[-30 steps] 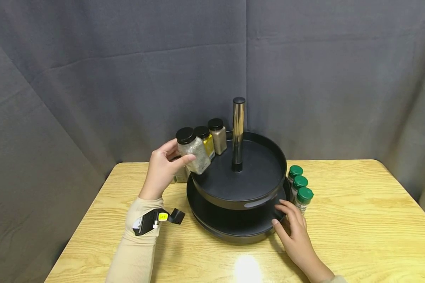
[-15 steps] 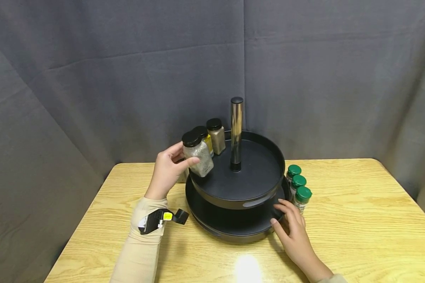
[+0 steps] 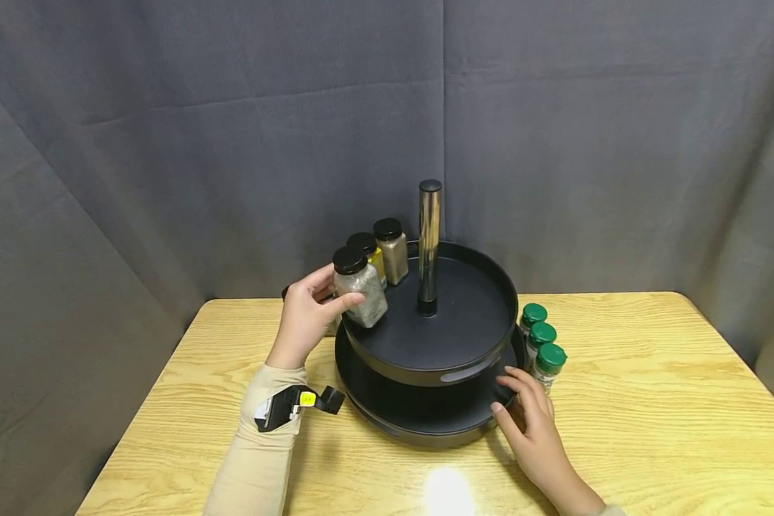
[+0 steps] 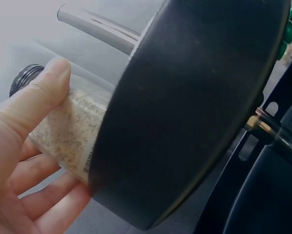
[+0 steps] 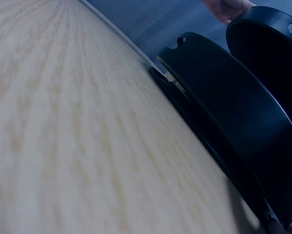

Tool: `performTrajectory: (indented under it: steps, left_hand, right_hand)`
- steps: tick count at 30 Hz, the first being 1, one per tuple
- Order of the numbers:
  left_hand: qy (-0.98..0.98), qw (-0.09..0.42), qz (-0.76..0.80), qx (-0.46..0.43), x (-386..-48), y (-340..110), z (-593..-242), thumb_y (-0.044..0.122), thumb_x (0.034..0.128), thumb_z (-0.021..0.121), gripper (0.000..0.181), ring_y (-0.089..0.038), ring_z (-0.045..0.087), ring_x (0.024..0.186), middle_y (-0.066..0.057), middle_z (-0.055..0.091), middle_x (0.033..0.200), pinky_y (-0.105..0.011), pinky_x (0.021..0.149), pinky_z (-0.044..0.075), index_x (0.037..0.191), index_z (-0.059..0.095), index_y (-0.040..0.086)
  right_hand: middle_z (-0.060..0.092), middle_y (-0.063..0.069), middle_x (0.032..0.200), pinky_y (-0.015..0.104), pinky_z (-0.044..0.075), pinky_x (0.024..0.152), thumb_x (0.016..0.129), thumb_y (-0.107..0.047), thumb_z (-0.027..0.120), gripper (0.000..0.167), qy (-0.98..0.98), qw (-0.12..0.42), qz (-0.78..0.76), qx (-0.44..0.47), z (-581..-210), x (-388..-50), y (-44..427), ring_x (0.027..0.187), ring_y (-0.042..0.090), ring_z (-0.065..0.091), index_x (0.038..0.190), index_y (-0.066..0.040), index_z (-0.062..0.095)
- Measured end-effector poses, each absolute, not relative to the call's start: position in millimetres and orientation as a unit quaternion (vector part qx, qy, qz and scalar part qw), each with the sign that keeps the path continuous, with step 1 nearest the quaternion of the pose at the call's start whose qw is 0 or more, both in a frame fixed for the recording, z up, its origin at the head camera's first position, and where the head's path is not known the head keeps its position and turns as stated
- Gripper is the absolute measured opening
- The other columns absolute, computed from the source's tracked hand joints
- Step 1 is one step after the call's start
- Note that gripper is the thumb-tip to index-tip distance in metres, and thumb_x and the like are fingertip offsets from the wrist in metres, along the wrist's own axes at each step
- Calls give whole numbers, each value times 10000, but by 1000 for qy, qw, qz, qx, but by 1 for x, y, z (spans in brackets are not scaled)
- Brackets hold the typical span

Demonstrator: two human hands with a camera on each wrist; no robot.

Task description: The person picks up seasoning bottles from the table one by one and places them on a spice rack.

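My left hand [image 3: 303, 315] grips a clear spice jar [image 3: 364, 294] with a black lid and pale speckled contents. It is at the left rim of the black upper tray [image 3: 464, 308], slightly tilted. In the left wrist view the tray's wall hides the base of the jar [image 4: 70, 129]; thumb and fingers hold opposite sides. Behind it on this tier stand a yellow-labelled jar [image 3: 375, 261] and a tan-filled jar [image 3: 395, 258], both black-lidded. My right hand [image 3: 534, 430], fingers loosely bent, is at the right rim of the lower tray [image 3: 426, 410]; exact contact cannot be made out.
A shiny post [image 3: 429, 244] rises through the two-tier turntable. Several green-lidded jars [image 3: 547, 358] stand right of it on the wooden table [image 3: 651, 401]. Partly hidden behind my left hand is another jar [image 3: 332, 327]. A grey curtain [image 3: 264, 143] hangs behind.
My left hand has moved right and slightly down with the spice jar, bringing it lower at the upper tray's left side. My right hand has stayed almost still.
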State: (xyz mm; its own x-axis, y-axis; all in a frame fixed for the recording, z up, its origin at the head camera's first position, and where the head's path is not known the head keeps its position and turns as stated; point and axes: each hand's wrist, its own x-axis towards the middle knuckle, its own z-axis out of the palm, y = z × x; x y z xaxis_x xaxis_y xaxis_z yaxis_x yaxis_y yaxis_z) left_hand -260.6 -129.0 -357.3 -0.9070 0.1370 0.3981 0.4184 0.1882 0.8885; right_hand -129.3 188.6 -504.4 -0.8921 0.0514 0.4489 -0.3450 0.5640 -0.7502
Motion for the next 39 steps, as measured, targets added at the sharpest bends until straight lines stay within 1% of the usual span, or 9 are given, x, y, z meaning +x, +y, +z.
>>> performTrajectory:
  steps: [3,8,18,22,27,29,32,37,39]
  left_hand:
    - [-765,117,-607,-181,-261,-128,-358,74,800,859,589,-122,688,1033,-150,721,1186,-305,903,562,1349,649,46]
    - [-763,120,-608,-183,-262,-126,-361,64,790,865,594,-137,691,1026,-166,723,1168,-232,876,559,1342,648,27]
    - [-773,135,-596,-173,-262,-125,-367,100,785,876,594,-212,693,1057,-155,724,1172,-210,877,551,1333,656,31]
    - [-779,148,-584,-175,-261,-124,-369,115,788,875,594,-222,697,1056,-156,725,1169,-244,891,558,1332,655,23]
    - [-793,163,-560,-177,-260,-123,-368,133,806,863,592,-228,695,1062,-156,723,1177,-352,928,560,1345,645,20]
    - [-797,165,-554,-176,-259,-122,-368,139,814,858,588,-227,693,1060,-152,723,1175,-372,933,557,1350,643,25]
    - [-798,167,-553,-174,-260,-121,-370,147,822,853,578,-216,692,1051,-147,725,1170,-336,924,557,1348,645,31]
    - [-792,169,-560,-176,-261,-119,-371,137,824,851,574,-211,686,1055,-152,719,1182,-199,882,535,1347,642,26]
    - [-793,171,-559,-174,-261,-118,-371,136,823,851,578,-215,683,1059,-156,715,1186,-207,885,534,1348,638,20]
  right_hand:
    - [414,121,1498,19,276,956,990,-70,623,339,-858,215,459,84,-505,-129,189,1334,327,312,1318,-10,567]
    - [411,135,1499,18,274,958,990,-71,622,340,-858,215,460,84,-505,-128,188,1336,329,309,1320,-10,566]
    - [407,153,1500,20,273,961,993,-71,618,342,-858,213,460,86,-504,-128,187,1343,334,309,1324,-6,563]
    - [407,147,1501,20,272,960,995,-74,617,341,-858,212,459,85,-504,-128,187,1344,337,311,1323,-4,562]
    - [401,144,1507,21,272,960,998,-80,614,341,-858,210,462,84,-505,-127,187,1344,339,306,1327,-7,561]
    - [399,147,1509,21,273,960,1000,-83,612,343,-858,209,463,84,-505,-127,187,1342,337,304,1330,-7,559]
    - [398,153,1510,24,273,959,1002,-85,610,345,-858,208,462,84,-505,-127,188,1344,339,304,1333,-4,557]
    - [403,156,1507,19,271,959,999,-81,615,344,-858,211,461,83,-505,-128,189,1345,344,308,1329,-3,559]
    - [403,150,1508,18,272,958,998,-81,616,343,-858,212,460,83,-505,-128,190,1345,343,307,1328,-6,559]
